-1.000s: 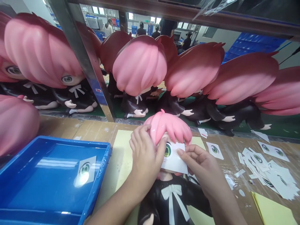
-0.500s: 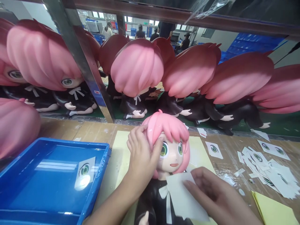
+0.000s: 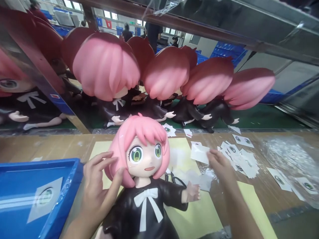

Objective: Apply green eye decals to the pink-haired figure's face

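Observation:
A pink-haired doll figure (image 3: 141, 129) in a black dress with a white bow faces me at the middle of the bench, its green eyes on the face. My left hand (image 3: 98, 181) holds the left side of its head, thumb and fingers against the hair. To the right of the figure, my right hand (image 3: 220, 164) pinches a small white sheet of paper (image 3: 200, 154) by its edge. Black-handled scissors (image 3: 177, 180) lie partly hidden behind the figure's outstretched arm. Yellow paper (image 3: 196, 217) is spread beneath the figure.
A blue tray (image 3: 74, 172) at left holds an eye sticker sheet (image 3: 45, 198). Cut eye stickers (image 3: 245, 162) are heaped at right, near clear plastic (image 3: 286, 152). More pink-haired figures (image 3: 106, 66) line the green conveyor (image 3: 261, 119) behind a metal post (image 3: 42, 69). People stand in the background.
My right hand has carried the white paper from in front of the figure's chest up and right. My left hand has shifted off the face edge onto the side hair. The view has turned right.

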`<move>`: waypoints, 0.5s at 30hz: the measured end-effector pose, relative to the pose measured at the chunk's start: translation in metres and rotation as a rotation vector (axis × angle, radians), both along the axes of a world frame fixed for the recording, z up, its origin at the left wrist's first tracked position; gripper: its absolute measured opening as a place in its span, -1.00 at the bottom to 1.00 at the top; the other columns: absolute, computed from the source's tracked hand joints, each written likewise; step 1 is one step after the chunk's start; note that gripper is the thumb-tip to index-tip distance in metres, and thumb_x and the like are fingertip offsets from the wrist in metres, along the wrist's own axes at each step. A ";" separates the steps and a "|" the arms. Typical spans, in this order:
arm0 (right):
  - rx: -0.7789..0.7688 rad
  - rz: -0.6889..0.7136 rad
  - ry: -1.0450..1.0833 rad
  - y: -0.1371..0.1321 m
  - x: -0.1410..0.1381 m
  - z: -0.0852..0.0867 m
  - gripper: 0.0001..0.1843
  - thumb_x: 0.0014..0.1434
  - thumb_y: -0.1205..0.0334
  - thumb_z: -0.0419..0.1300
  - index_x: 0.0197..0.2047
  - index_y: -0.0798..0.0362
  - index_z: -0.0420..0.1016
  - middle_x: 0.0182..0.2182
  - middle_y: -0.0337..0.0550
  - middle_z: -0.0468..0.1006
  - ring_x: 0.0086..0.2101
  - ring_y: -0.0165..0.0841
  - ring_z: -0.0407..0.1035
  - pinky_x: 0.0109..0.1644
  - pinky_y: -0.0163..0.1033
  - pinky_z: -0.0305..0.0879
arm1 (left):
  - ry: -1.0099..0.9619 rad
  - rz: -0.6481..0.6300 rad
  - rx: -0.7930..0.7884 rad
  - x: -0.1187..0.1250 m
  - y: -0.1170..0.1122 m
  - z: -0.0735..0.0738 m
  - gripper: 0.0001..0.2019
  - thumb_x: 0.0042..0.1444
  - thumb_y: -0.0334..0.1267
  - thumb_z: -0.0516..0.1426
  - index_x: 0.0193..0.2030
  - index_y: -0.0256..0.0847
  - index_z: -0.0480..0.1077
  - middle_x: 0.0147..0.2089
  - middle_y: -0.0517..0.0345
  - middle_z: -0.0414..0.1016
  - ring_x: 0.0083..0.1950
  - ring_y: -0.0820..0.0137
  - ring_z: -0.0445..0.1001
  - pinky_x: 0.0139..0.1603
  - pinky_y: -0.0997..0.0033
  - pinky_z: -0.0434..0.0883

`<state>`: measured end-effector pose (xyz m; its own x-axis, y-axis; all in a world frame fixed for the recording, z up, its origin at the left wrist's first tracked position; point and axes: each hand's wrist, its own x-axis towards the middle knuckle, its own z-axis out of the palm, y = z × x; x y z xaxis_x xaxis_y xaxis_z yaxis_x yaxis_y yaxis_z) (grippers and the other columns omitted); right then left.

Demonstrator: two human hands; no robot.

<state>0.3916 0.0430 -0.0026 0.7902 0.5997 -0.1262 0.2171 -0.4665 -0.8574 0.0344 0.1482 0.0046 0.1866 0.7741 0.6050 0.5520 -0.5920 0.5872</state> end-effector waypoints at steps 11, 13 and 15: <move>-0.078 0.212 -0.292 0.032 -0.019 -0.042 -0.39 0.24 -0.32 0.09 -0.07 0.10 0.50 -0.12 0.01 0.47 -0.15 -0.20 0.35 0.01 -0.01 0.30 | 0.186 -0.072 0.272 -0.004 0.000 0.002 -0.69 0.19 -0.40 0.19 0.08 -0.22 0.39 0.18 -0.19 0.25 0.20 0.03 0.31 0.17 -0.01 0.31; -0.039 0.254 -0.274 0.025 -0.034 -0.045 -0.27 0.20 -0.44 -0.03 -0.14 0.08 0.54 -0.23 0.04 0.50 -0.24 -0.17 0.35 -0.12 -0.06 0.32 | 0.226 -0.095 0.315 -0.005 0.000 0.003 -0.71 0.21 -0.35 0.18 0.09 -0.22 0.42 0.22 -0.18 0.22 0.24 0.04 0.29 0.21 0.00 0.29; -0.013 0.299 -0.255 0.012 -0.056 -0.052 -0.19 0.14 -0.52 -0.09 -0.22 0.06 0.56 -0.35 0.03 0.49 -0.32 -0.16 0.34 -0.22 -0.09 0.32 | 0.260 -0.122 0.344 -0.006 0.001 0.003 -0.70 0.24 -0.29 0.17 0.11 -0.21 0.44 0.26 -0.19 0.19 0.27 0.03 0.26 0.24 0.00 0.25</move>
<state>0.3357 0.0552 -0.0545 0.5881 0.8076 0.0428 0.5503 -0.3609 -0.7529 0.0289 0.1491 0.0072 0.4442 0.4990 0.7441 0.5689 -0.7987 0.1961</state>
